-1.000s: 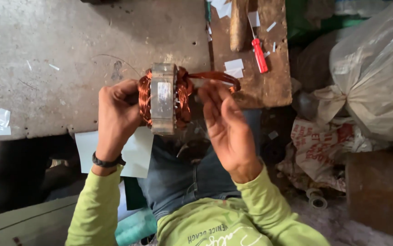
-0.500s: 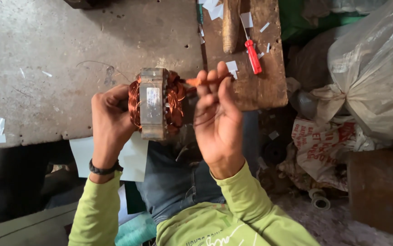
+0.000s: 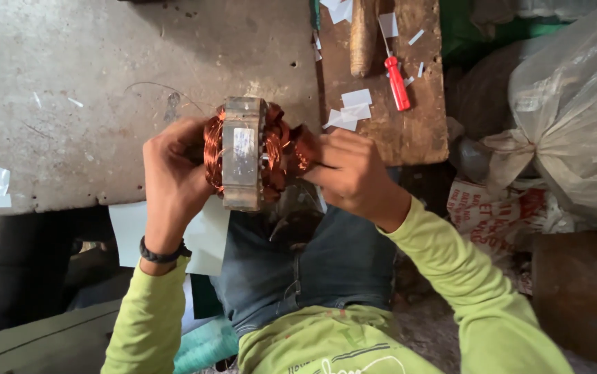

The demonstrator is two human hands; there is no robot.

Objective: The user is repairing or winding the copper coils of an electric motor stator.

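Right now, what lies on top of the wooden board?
On the wooden board: a red-handled screwdriver, a wooden handle and white paper scraps. Its near edge is hidden behind the right hand.

Grey concrete slab [image 3: 104, 76], worn wooden board [image 3: 409, 131], daylight.

Glossy copper wire coils [image 3: 277, 149] around a dull grey metal stator core [image 3: 243, 152], gripped over rough matt concrete [image 3: 91, 90]; beyond the right hand [image 3: 354, 173], worn wood [image 3: 409, 125], red plastic-handled screwdriver [image 3: 397, 82].
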